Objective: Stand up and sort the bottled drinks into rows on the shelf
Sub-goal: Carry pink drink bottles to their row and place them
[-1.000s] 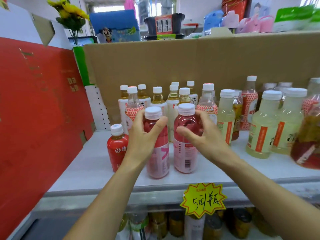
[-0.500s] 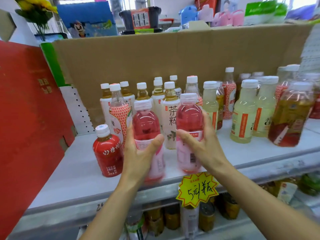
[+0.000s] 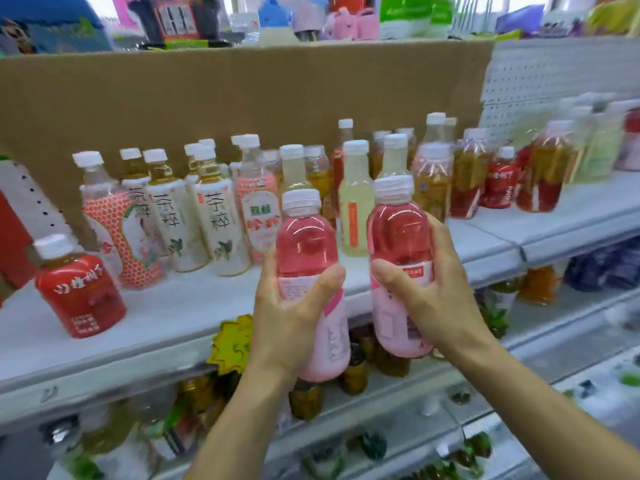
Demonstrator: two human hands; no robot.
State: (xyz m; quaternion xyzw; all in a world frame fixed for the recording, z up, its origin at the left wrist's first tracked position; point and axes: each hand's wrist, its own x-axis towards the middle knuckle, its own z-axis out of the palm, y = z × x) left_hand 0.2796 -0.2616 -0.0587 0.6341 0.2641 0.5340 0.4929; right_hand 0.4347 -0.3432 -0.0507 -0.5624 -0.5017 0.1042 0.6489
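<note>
My left hand (image 3: 294, 317) grips one pink bottle (image 3: 306, 244) with a white cap around its label, lifted in front of the shelf edge. My right hand (image 3: 429, 299) grips a second pink bottle (image 3: 398, 233) of the same kind, held upright beside the first. Both bottles hang off the white shelf (image 3: 180, 306). On the shelf stand several white-capped drinks: a short red bottle (image 3: 81, 292) at the left, tea bottles with white labels (image 3: 221, 223), pale yellow bottles (image 3: 353, 209) and amber and red ones (image 3: 467, 181) to the right.
A brown cardboard sheet (image 3: 242, 91) backs the shelf. A yellow starburst price tag (image 3: 232, 344) hangs on the shelf's front edge, partly behind my left hand. Lower shelves hold cans and bottles (image 3: 304, 400). A red panel (image 3: 10, 244) closes off the left side.
Both hands have lifted the two pink bottles off the shelf and drawn them toward me and rightward. The view has swung right, showing more bottles on the right.
</note>
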